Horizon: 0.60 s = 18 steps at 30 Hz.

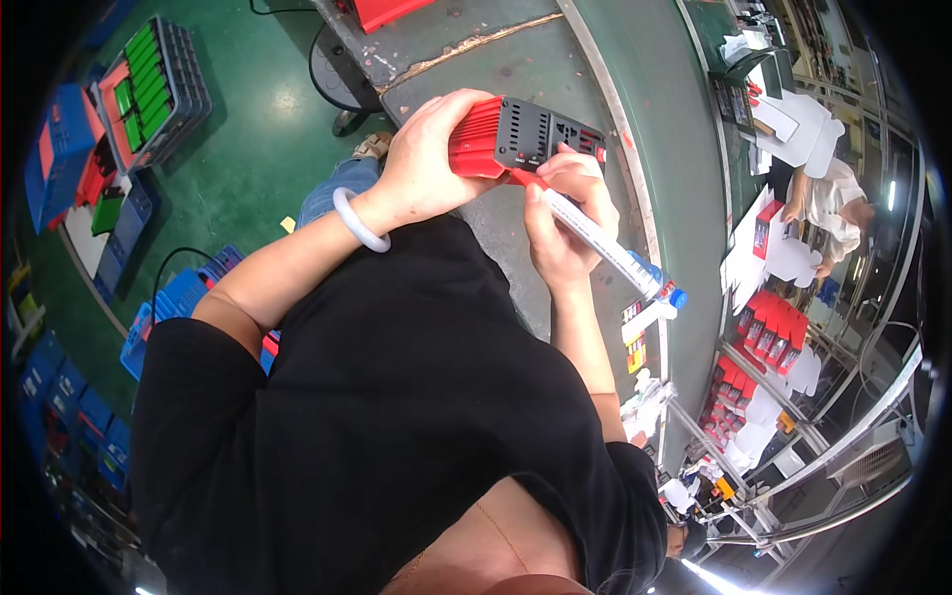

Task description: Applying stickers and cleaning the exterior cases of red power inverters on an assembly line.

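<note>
A red, ribbed power inverter (476, 139) with a black slotted end panel is gripped by my left hand (421, 159), fingers over its top and thumb near its lower edge. The panel faces right and carries a socket and a red part at its far end. Between the thumb and fingers of my right hand (570, 223) is a white marker pen (603, 244) with a blue end. Its red front end meets the lower edge of the inverter, by the black panel. Whether the tip actually touches the casing is hard to see.
Under my hands lies a worn grey bench (501, 233), beside a green conveyor belt (664, 149). A grey crate (183, 99) with green units stands on the floor at left. Across the belt, a co-worker (833, 213) handles white sheets near several red boxes (773, 327).
</note>
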Motion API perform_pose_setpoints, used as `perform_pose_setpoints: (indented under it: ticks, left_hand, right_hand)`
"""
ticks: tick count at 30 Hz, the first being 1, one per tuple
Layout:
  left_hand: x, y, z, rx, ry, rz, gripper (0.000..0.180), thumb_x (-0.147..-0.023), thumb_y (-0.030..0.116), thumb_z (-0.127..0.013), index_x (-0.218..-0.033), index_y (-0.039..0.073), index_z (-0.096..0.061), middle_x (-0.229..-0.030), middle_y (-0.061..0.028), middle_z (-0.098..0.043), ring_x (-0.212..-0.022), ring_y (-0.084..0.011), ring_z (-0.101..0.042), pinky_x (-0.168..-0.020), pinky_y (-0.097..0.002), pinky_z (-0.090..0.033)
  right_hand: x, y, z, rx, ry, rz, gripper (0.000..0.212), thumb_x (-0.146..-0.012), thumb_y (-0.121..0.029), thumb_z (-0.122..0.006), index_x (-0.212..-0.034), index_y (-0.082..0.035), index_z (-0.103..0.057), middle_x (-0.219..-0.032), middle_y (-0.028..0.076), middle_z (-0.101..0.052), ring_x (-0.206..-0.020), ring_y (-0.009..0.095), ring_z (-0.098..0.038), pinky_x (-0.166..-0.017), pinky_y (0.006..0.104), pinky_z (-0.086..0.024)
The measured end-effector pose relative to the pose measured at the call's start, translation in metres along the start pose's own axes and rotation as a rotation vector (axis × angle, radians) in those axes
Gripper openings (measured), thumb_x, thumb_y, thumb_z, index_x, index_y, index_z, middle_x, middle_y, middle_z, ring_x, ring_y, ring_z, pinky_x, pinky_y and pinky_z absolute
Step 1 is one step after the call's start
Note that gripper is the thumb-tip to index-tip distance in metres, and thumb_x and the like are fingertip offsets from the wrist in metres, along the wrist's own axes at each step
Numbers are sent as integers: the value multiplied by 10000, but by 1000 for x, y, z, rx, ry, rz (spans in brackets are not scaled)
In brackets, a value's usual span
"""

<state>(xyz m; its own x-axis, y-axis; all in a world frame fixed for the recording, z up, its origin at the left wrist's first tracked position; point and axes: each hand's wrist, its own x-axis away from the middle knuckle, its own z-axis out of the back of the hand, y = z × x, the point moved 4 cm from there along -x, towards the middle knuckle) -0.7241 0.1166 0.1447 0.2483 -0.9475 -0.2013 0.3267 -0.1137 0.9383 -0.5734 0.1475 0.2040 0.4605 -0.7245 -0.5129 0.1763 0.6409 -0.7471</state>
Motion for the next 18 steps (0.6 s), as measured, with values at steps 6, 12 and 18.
perform_pose_setpoints:
  ticks: [6,12,18]
  left_hand:
    - [0,0,-2,4,-70,32,642,-597,93,-829,-1157,30,-523,-1069,-115,-594,-997,-248,-612,-881,-344,-485]
    - [-2,-4,-1,128,-61,74,639,-576,197,-845,-1124,63,-546,-1041,-110,-617,-984,-301,-599,-868,-386,-481]
    - [-2,-4,0,166,-89,79,628,-597,171,-845,-1131,49,-537,-1045,-107,-615,-986,-282,-611,-872,-366,-485]
  right_hand:
    - [2,3,2,-9,-5,12,198,-677,-15,-713,-763,-32,-535,-679,84,-593,-694,236,-620,-821,436,-495]
    - [6,6,13,28,98,10,206,-689,-27,-731,-775,-32,-544,-696,84,-605,-727,251,-619,-813,427,-484]
    - [13,10,23,102,122,4,199,-695,-51,-742,-758,-41,-553,-705,85,-612,-739,247,-620,-855,443,-460]
